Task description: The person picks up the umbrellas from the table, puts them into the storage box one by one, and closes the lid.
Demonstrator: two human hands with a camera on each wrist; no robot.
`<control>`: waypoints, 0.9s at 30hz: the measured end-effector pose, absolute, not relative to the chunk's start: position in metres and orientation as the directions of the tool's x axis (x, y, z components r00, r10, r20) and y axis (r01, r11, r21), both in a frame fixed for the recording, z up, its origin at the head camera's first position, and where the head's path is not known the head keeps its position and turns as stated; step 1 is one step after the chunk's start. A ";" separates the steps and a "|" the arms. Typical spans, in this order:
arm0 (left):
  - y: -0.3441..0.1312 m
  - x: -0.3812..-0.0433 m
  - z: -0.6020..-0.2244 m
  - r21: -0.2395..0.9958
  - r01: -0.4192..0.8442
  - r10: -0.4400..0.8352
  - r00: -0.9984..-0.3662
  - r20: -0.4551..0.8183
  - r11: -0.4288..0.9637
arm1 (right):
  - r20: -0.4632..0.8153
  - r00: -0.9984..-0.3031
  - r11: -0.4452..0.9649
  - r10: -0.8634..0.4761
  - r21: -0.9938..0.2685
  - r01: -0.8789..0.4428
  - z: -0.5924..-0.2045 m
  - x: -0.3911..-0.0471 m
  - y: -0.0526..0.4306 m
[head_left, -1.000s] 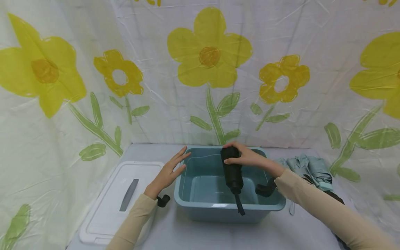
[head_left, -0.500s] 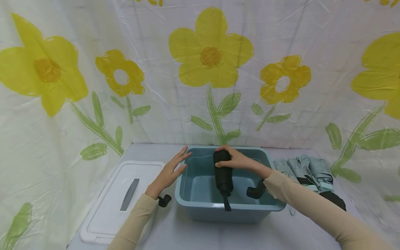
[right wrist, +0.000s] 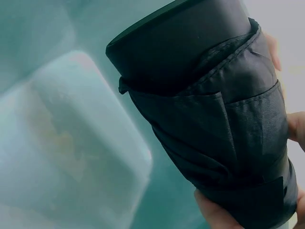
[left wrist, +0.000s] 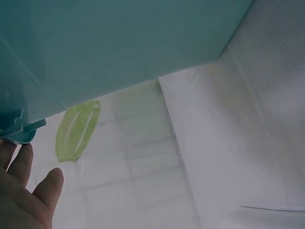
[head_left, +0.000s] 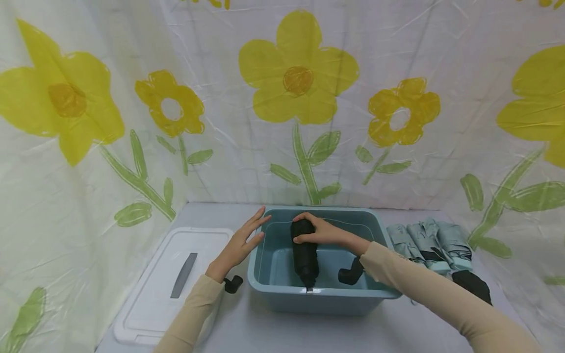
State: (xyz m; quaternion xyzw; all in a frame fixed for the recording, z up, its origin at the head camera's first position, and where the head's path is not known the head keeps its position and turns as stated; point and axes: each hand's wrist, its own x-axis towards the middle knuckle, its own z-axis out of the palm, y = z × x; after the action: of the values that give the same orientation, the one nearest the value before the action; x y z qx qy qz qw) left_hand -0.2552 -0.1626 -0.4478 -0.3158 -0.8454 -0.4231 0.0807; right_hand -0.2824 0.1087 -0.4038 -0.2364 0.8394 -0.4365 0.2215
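Observation:
My right hand [head_left: 324, 232] grips a black folded umbrella [head_left: 304, 255] near its upper end, over the inside of a blue-green plastic bin [head_left: 326, 305]. The umbrella slants, its strap end toward the bin's front rim. Up close in the right wrist view, the wrapped black fabric of the umbrella [right wrist: 205, 114] fills the middle, with fingertips on both sides and the bin's floor behind. At the bin's left rim is my left hand [head_left: 238, 247], fingers straight and spread. In the left wrist view, fingertips [left wrist: 25, 157] sit right at the rim's underside.
Left of the bin lies a white lid [head_left: 150, 294] with a grey handle [head_left: 183, 275]. To the right, several light blue-green folded umbrellas [head_left: 425, 240] lie in a row, with a black object [head_left: 472, 285] partly behind my right sleeve. A flowered curtain [head_left: 229, 166] hangs behind the table.
My right hand has moved left and lower with the black umbrella, which now sits deeper toward the bin's left half and stands more upright in view. My left hand has stayed at the rim.

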 end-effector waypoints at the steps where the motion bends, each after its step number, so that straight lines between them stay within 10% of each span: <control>1: -0.164 -0.259 -0.453 0.659 0.604 0.465 -0.787 0.405 0.448 | -0.169 -0.788 0.510 -0.592 -0.836 -0.204 -0.405 -0.282 0.107; 27: -0.164 -0.264 -0.462 0.673 0.614 0.470 -0.776 0.420 0.412 | -0.239 -0.797 0.556 -0.554 -0.819 -0.141 -0.441 -0.284 0.065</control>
State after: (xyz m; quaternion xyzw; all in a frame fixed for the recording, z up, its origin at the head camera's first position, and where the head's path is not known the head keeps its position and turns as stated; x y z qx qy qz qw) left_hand -0.2639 -0.1636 -0.4620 -0.3243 -0.8362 -0.4344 0.0828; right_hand -0.2842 0.0655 -0.4409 -0.2051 0.8477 -0.4243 0.2436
